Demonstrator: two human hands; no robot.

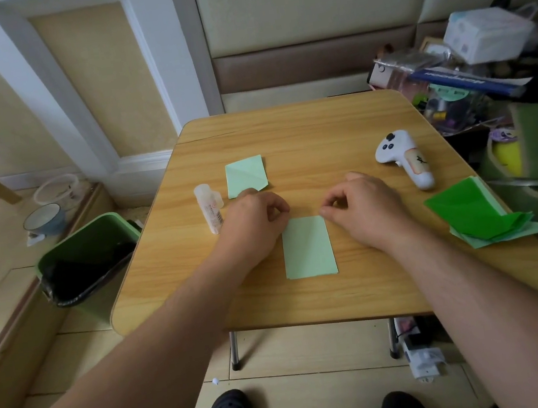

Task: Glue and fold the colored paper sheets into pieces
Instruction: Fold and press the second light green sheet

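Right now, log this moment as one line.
left hand: pinches folded sheet's top left corner | right hand: pinches top right corner | glue stick: lying on table

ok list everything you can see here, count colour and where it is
table: 1, light wood, centre
folded paper: 1, pale green, flat on the table between the hands
finished piece: 1, pale green, far left of table
glue stick: 1, clear and white, lying left of the left hand
paper stack: 1, dark green over pale green, right edge of table
controller: 1, white, far right of table
bin: 1, green with black liner, floor left
bowl: 1, blue, floor far left
left hand: fingers curled at the paper's top left corner
right hand: fingers curled at its top right corner
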